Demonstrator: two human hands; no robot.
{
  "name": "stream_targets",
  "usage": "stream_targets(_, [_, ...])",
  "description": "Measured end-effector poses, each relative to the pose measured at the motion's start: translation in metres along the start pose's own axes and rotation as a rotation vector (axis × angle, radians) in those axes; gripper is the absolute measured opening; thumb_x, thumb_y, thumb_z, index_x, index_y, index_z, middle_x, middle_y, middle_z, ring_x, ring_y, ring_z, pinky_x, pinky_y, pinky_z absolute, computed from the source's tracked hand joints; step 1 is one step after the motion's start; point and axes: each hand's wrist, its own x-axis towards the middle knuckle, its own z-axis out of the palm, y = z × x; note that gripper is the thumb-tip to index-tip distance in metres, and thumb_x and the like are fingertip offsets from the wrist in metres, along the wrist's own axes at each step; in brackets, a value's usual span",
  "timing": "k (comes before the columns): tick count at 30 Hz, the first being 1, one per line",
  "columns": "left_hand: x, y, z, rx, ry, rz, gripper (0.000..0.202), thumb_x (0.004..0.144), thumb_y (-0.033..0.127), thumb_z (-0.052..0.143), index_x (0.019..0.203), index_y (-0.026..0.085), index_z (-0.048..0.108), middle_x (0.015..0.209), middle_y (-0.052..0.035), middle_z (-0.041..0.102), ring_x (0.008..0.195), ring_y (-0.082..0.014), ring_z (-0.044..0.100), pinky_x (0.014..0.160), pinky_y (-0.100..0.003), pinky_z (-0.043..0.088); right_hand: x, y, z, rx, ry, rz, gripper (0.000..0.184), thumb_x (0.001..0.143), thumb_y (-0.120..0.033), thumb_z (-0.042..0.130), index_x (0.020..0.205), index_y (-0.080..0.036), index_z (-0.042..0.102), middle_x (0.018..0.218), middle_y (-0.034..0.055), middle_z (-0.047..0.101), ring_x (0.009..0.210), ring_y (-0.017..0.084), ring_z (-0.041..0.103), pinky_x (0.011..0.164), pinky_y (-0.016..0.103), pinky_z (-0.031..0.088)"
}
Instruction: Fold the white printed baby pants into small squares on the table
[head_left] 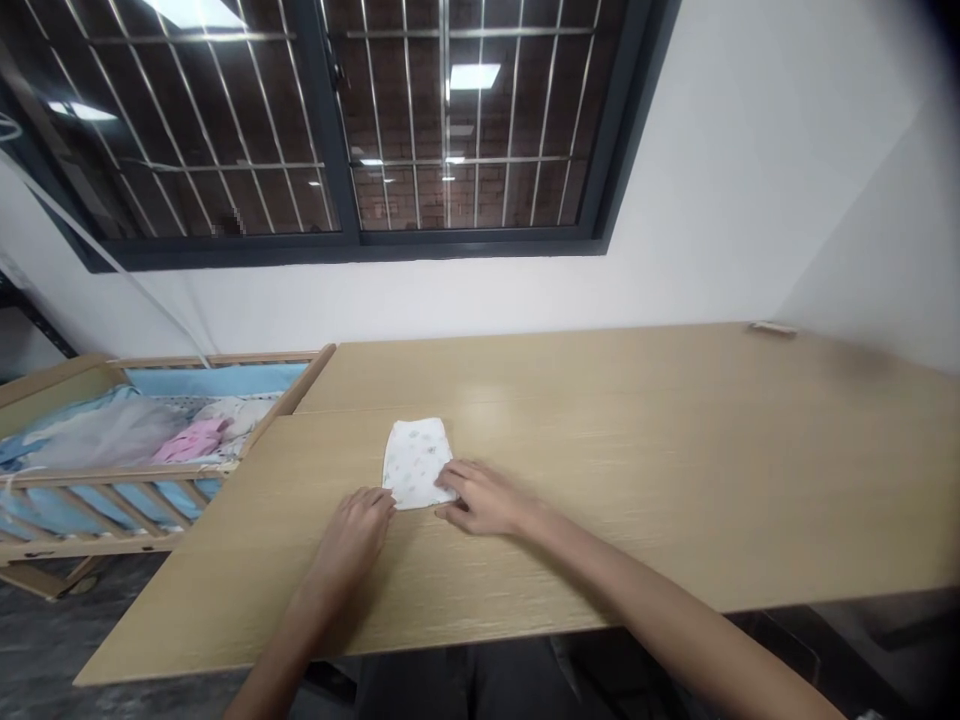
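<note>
A small folded white cloth (418,462) with a faint scattered print lies flat on the light wooden table (637,450). My left hand (364,522) is at its lower left corner, fingers curled together and closed on the edge there; the thumb is hidden. On the other side, my right hand (484,497) rests its fingertips on the cloth's right edge. Its thumb is apart from the fingers, near the lower right corner. Whether the cloth is one garment or a plain piece of fabric I cannot tell.
To the left, against the table, stands a wooden crib (142,490) with blue lining, white bedding and a pink cloth (193,440). A small flat object (772,329) lies at the table's far right. A barred window (345,130) is in the wall behind.
</note>
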Motion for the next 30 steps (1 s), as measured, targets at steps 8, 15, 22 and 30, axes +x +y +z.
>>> stream_targets(8, [-0.015,0.014,-0.014,-0.3,0.027,-0.077,0.031,0.1,0.024,0.036,0.114,0.024,0.064,0.117,-0.0065,0.071,0.111,-0.0215,0.066,0.099,-0.039,0.051,-0.02,-0.025,-0.005,-0.083,0.038,0.107,0.026,0.101,-0.022,0.039,0.107,-0.014,0.062,0.103,0.0159,0.07,0.098,0.028,0.065,0.094,0.042,0.044])
stream_targets(15, [0.008,0.026,-0.035,-0.579,0.189,-0.273,0.027,0.092,0.04,0.053,0.109,0.022,0.065,0.105,-0.0047,0.075,0.09,-0.0192,0.071,0.083,-0.03,0.056,0.003,-0.023,-0.019,0.189,0.223,0.299,0.02,0.098,-0.019,0.039,0.105,-0.016,0.057,0.105,0.0123,0.067,0.093,0.022,0.062,0.083,0.033,0.045])
stream_targets(22, [0.096,-0.003,-0.026,-0.345,0.131,-0.357,0.021,0.095,0.025,0.047,0.107,0.017,0.063,0.105,-0.0091,0.073,0.09,-0.0205,0.069,0.077,-0.029,0.051,0.066,0.025,0.007,0.292,0.436,0.457,0.025,0.102,-0.025,0.034,0.108,-0.015,0.056,0.109,0.0139,0.064,0.102,0.022,0.06,0.091,0.034,0.046])
stream_targets(30, [0.11,-0.006,0.009,-0.184,0.126,-0.388,0.025,0.094,0.022,0.045,0.109,0.016,0.064,0.107,-0.0142,0.071,0.105,-0.0268,0.065,0.092,-0.037,0.048,0.072,0.05,0.037,0.223,0.421,0.566,0.031,0.102,-0.023,0.037,0.126,-0.009,0.052,0.119,0.018,0.062,0.114,0.024,0.058,0.101,0.036,0.044])
